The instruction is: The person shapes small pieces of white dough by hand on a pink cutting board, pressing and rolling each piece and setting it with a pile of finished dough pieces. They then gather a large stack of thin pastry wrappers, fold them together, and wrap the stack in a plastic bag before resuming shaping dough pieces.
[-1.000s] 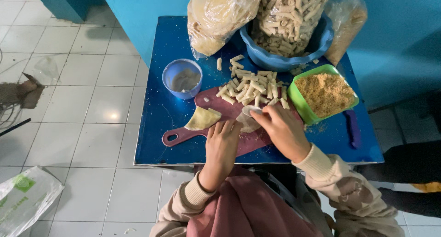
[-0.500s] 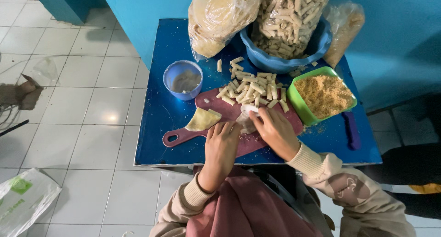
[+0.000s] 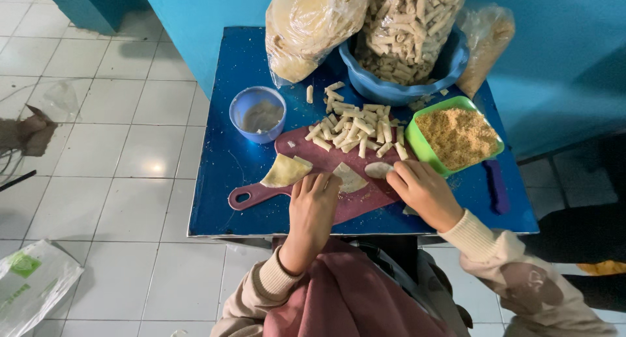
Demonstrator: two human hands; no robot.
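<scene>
- While the left hand (image 3: 313, 203) lies flat, fingers spread and gripping nothing, on a thin pale wrapper (image 3: 350, 178) on the maroon cutting board (image 3: 306, 161), the right hand (image 3: 424, 192) pinches a small pale piece (image 3: 378, 170) at the board's right end; a tug from either side could, I think, tear such thin sheets.
- Because a second wrapper (image 3: 285, 172) sits just beside the left fingers, a careless sweep of that hand might fold it or push it off the board onto the blue counter (image 3: 222, 161).
- Right behind the hands lies a loose heap of small rolled sticks (image 3: 355, 128), some already off the board; a knock from a knuckle could scatter more of them.
- Close to the right wrist stands the green tray of crumbs (image 3: 427, 151), touching the board's edge; a lifted elbow or sleeve looks likely to catch its rim and spill them.
- Further back, the stuffed plastic bags (image 3: 313, 24) lean over the blue basin (image 3: 391, 89), and a jolt to the counter might tip them forward.
- Near the board's left end the small blue bowl (image 3: 257, 115) could slop if the handle gets bumped.
</scene>
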